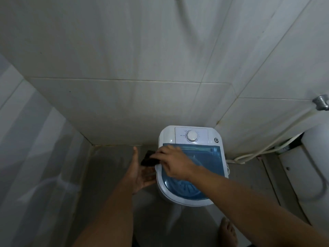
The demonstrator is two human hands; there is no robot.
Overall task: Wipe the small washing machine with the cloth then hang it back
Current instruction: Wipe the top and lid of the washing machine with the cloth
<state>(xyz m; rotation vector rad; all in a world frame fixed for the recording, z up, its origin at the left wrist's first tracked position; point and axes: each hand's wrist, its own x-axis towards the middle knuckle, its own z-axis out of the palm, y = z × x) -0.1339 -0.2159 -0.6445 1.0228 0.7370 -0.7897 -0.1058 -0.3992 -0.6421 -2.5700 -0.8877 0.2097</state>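
Observation:
A small white washing machine (210, 138) with a blue see-through lid and a white dial stands on the floor against the tiled wall. My right hand (173, 163) reaches across its left edge and pinches a dark cloth (146, 160) that hangs just off the machine's left side. My left hand (139, 172) is held open, palm up and fingers spread, right under and beside the cloth, touching the machine's left wall. Most of the cloth is hidden by my right fingers.
Tiled walls close in behind and on both sides. A white hose (267, 145) runs from a metal tap (321, 102) down to the floor right of the machine. A white toilet (313, 168) stands at the right. My bare foot (228, 232) is on the wet floor.

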